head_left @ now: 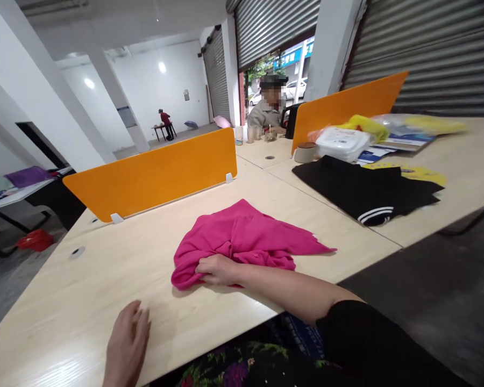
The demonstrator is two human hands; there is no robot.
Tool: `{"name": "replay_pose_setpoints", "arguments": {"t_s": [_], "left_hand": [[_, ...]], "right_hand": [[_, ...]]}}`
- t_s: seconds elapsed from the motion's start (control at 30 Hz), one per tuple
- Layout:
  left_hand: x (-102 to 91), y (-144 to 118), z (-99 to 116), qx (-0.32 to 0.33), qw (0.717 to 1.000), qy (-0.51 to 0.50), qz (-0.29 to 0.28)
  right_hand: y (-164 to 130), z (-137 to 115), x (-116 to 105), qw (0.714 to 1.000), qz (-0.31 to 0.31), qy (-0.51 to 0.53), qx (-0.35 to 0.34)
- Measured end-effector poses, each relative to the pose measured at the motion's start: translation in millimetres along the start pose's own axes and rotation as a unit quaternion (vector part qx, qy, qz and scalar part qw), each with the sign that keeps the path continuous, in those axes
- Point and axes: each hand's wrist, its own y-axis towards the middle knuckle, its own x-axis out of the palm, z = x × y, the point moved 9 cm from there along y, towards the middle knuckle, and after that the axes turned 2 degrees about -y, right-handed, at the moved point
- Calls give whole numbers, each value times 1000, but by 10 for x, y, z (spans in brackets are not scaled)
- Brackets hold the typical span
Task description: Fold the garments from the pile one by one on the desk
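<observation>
- Head view: the right hand (218, 269) grips the near edge of the pink garment (242, 239), lying crumpled mid-bench (105, 279).
- The left hand (127, 344) rests flat, fingers released.
- Likely gathering the garment; spreading it needs both hands.

My right hand (216, 270) sits just below the middle of the frame, knuckles up, fingers curled and pinched closed on a fold of cloth. Its bare forearm runs down and to the right, meeting a black sleeve near the lower right edge. My left hand (127, 344) lies at the bottom, left of centre, palm down and flat, fingers loosely together and pointing up the frame, gripping nothing; its wrist runs off the lower edge.
</observation>
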Motion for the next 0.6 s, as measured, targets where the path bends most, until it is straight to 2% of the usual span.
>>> {"name": "replay_pose_setpoints", "arguments": {"t_s": [0.03, 0.1, 0.2, 0.3, 0.37, 0.43, 0.5, 0.57, 0.6], "left_hand": [[40, 113, 163, 19, 1000, -6, -7], [147, 353, 582, 100, 994, -26, -19], [475, 620, 1145, 202, 975, -15, -93], [858, 694, 1491, 246, 951, 31, -185], [1031, 672, 1624, 269, 937, 71, -211], [1088, 693, 1641, 266, 938, 96, -201], [1006, 830, 1475, 195, 965, 59, -163], [788, 1043, 1075, 55, 993, -53, -88], [665, 1131, 821, -16, 992, -113, -45]], "right_hand": [[4, -8, 12, 1000, -1, -16, 4], [16, -79, 53, 998, -9, -57, 8], [35, -372, 161, 996, -36, -74, -20], [38, -740, 240, 998, -42, -41, -36], [23, -938, 262, 998, -35, -36, -27], [-16, -1089, 265, 999, -34, -33, -23], [-75, -1173, 220, 999, -31, -22, -22], [-151, -1186, 129, 999, -30, -2, -31], [-193, -1142, 50, 999, -20, 6, -28]]}}
